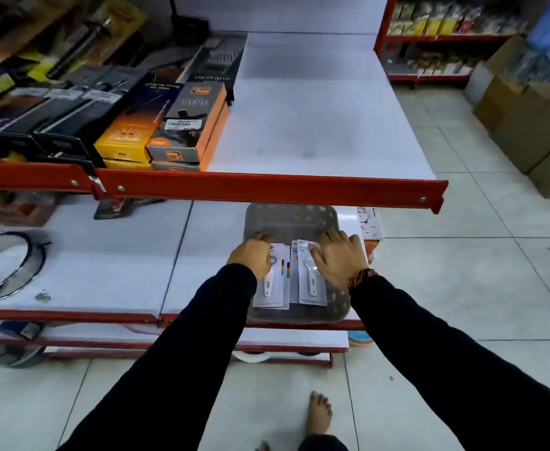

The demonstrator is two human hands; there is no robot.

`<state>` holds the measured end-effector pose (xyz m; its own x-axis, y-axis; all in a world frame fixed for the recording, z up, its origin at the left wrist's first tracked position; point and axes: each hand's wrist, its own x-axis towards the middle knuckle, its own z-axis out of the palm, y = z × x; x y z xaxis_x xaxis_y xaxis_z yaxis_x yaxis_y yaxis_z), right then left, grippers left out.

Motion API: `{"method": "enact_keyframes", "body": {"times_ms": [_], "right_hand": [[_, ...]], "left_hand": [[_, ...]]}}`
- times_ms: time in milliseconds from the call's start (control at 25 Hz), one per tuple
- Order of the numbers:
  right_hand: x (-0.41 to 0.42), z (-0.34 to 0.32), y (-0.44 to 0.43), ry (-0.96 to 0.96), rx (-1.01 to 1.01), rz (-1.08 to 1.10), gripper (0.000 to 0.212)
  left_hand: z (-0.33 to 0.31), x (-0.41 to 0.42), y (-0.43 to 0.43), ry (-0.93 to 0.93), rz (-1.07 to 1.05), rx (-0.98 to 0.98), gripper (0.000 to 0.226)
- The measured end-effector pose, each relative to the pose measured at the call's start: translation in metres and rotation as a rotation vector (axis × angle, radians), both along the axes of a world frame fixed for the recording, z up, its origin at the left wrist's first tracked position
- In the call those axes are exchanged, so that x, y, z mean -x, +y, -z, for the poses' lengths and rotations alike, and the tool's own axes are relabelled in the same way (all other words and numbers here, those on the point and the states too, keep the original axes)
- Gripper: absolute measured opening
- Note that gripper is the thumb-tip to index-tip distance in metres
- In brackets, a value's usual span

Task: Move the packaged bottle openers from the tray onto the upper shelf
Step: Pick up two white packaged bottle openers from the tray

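Note:
A grey plastic tray point(299, 219) lies on the lower white shelf, partly under the red rail of the upper shelf point(316, 125). Two stacks of packaged bottle openers lie side by side in it, each a white opener on a white card. My left hand point(252, 257) rests on the top of the left stack point(272, 294), fingers curled over its far edge. My right hand point(338, 260) lies on the right stack point(312, 284), fingers spread over its top. Whether either hand has a firm grip I cannot tell. The upper shelf's right half is bare white board.
Boxed lighters and kitchen tools point(182, 125) fill the upper shelf's left half. A round metal ring point(3, 265) lies on the lower shelf at left. Cardboard boxes point(534, 125) stand on the tiled floor at right. My bare foot point(321, 415) is below.

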<state>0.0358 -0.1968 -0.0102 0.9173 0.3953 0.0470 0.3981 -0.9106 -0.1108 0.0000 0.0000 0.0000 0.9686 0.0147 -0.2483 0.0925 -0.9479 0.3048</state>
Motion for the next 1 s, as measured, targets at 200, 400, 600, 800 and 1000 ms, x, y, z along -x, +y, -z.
{"method": "enact_keyframes", "body": {"times_ms": [200, 400, 600, 800, 1000], "right_hand": [[-0.052, 0.027, 0.016, 0.180, 0.271, -0.057, 0.051], [-0.069, 0.054, 0.023, 0.155, 0.305, -0.104, 0.044], [-0.066, 0.060, 0.022, 0.089, 0.294, -0.099, 0.039], [-0.053, 0.048, 0.016, 0.054, 0.223, -0.087, 0.035], [-0.042, 0.019, 0.012, 0.121, 0.072, -0.062, 0.035]], "left_hand": [[0.037, -0.050, -0.002, 0.208, 0.053, -0.127, 0.058], [0.062, -0.065, -0.007, 0.172, 0.110, -0.311, 0.059], [0.064, -0.064, -0.006, 0.159, 0.108, -0.316, 0.057], [0.044, -0.054, -0.009, 0.130, 0.088, -0.272, 0.055], [0.016, -0.036, -0.004, 0.002, 0.012, -0.103, 0.033]]}}
